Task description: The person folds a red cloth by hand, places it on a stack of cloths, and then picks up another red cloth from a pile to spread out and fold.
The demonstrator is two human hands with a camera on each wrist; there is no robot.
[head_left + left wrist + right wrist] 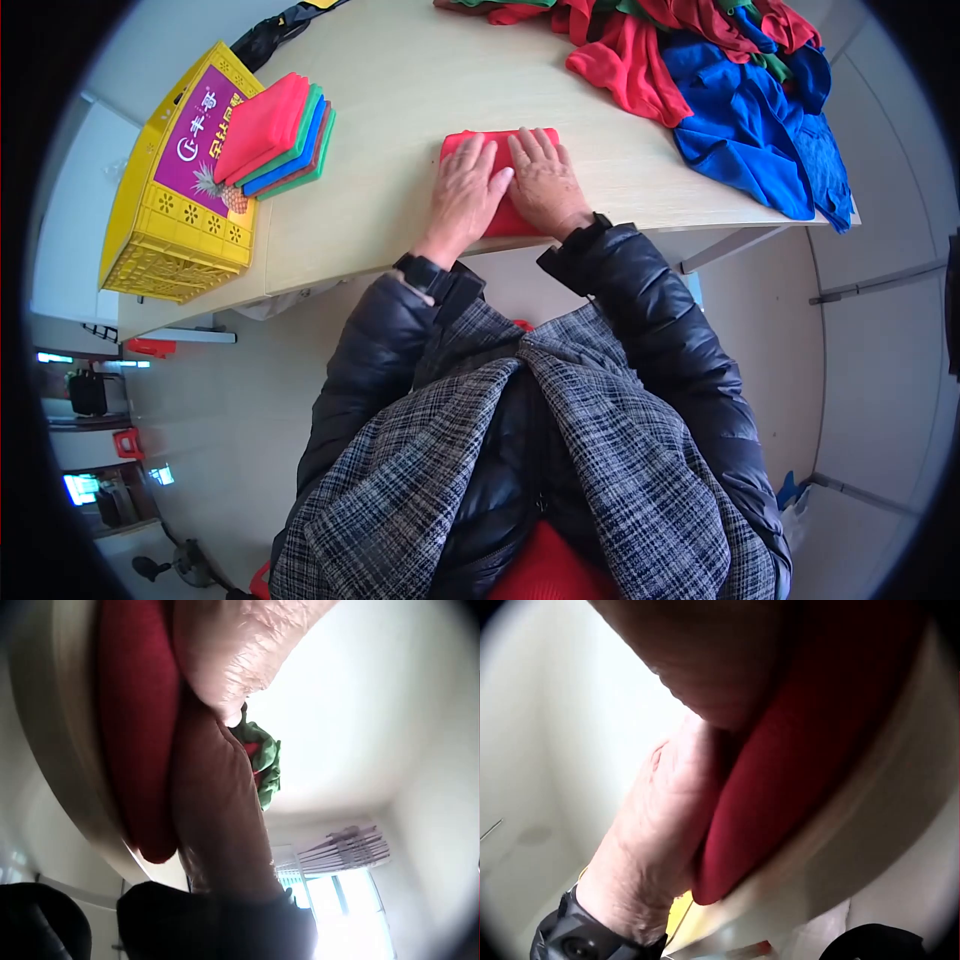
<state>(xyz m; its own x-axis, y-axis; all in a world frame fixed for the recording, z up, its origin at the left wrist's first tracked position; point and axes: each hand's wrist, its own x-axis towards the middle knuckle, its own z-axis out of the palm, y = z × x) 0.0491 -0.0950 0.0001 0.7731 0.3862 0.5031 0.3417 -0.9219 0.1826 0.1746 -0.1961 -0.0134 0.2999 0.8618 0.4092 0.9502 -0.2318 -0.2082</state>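
Both hands are pressing down on a folded red cloth [511, 218], and it's lying right by the front edge of the pale tabletop [380, 110]. The left hand [466, 196] and the right hand [549, 188] are lying flat, fingers reaching forward, the left thumb pointing in towards the right hand.

Now the wrist views are showing what the head view isn't: the cloth's thick, rounded side, bulging under the palms. The left wrist view is also catching a bright window [341, 915] and a gathered curtain [349, 847]; how the fingertips are lying, neither wrist view is showing.

Back to the head view for the edges! Over on the left, a stack of folded cloths [268, 130], red, green and blue, is sitting just beside a yellow crate [195, 232]; whether they're touching, I can't tell. On the right, a heap of loose cloths [735, 115] is spreading to the table's front corner, blue fabric hanging over. Tabletop is stretching between the hands and both groups, wider behind the cloth than in front.
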